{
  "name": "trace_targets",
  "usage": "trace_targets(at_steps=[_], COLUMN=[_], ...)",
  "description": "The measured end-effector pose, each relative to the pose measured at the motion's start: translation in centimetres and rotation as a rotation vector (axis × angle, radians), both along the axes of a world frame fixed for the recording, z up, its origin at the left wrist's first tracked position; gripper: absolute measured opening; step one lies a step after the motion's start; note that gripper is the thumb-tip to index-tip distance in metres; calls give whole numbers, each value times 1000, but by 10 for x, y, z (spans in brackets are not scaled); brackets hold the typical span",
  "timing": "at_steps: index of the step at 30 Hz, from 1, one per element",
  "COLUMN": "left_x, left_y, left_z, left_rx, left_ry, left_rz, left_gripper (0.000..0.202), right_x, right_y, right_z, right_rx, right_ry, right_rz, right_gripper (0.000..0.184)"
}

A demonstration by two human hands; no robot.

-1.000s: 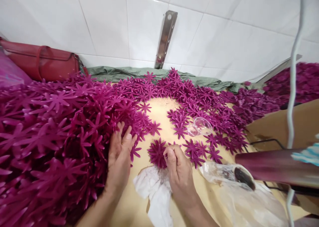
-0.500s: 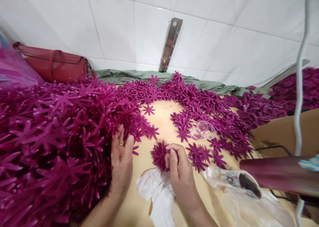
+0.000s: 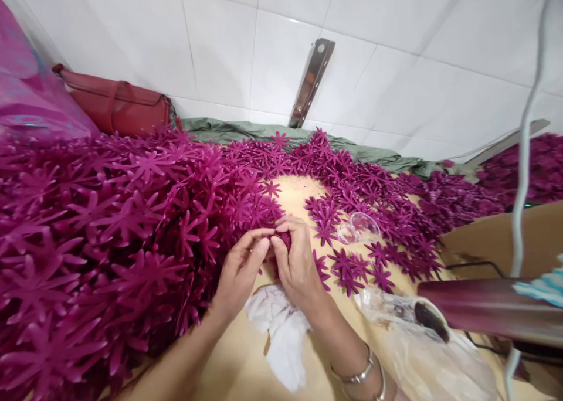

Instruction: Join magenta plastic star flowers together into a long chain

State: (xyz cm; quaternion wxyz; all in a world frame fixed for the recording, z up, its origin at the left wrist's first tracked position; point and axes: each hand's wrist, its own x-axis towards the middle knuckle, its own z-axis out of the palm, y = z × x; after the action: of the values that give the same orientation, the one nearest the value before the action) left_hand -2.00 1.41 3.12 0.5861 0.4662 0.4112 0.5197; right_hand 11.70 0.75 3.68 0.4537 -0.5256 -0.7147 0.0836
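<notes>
My left hand [image 3: 241,269] and my right hand [image 3: 295,260] meet at the middle of the tan table [image 3: 237,366]. Their fingertips pinch together on a small stack of magenta star-shaped flower cutouts [image 3: 282,237], mostly hidden between the fingers. A big heap of the same magenta flower cutouts [image 3: 101,231] rises at the left, right beside my left hand. Single flowers [image 3: 356,266] lie flat on the table to the right of my right hand. A crumpled white cloth [image 3: 277,330] lies just below both hands.
A clear plastic cup [image 3: 358,228] lies on its side among the flowers. A red handbag [image 3: 116,105] leans on the tiled wall. A plastic bag [image 3: 422,342], a dark red tool [image 3: 488,304], a cardboard box [image 3: 497,237] and a hanging cable [image 3: 521,172] are at the right.
My left hand left the heap and moved right to join my right hand. My right hand lifted its flower stack up and forward off the table. The view shifted left.
</notes>
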Motion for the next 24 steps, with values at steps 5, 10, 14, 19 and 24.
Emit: trace_targets(at_steps=[5, 10, 14, 19, 24], left_x=[3, 8, 10, 11, 13], left_y=[5, 9, 8, 10, 11], left_z=[-14, -17, -14, -19, -17], left_rx=[-144, -218, -256, -253, -279], left_ry=[-119, -297, -392, -408, -488], left_rz=[-36, -19, -23, 50, 110], left_gripper=[32, 25, 36, 37, 36], right_x=[6, 10, 11, 11, 10], right_y=[7, 7, 6, 4, 0], right_z=[-17, -18, -18, -17, -10], right_rx=[4, 45, 96, 133, 140], right_ry=[-156, -91, -51, -71, -117], right_rz=[48, 27, -52, -60, -99], right_gripper=[35, 52, 54, 58, 34])
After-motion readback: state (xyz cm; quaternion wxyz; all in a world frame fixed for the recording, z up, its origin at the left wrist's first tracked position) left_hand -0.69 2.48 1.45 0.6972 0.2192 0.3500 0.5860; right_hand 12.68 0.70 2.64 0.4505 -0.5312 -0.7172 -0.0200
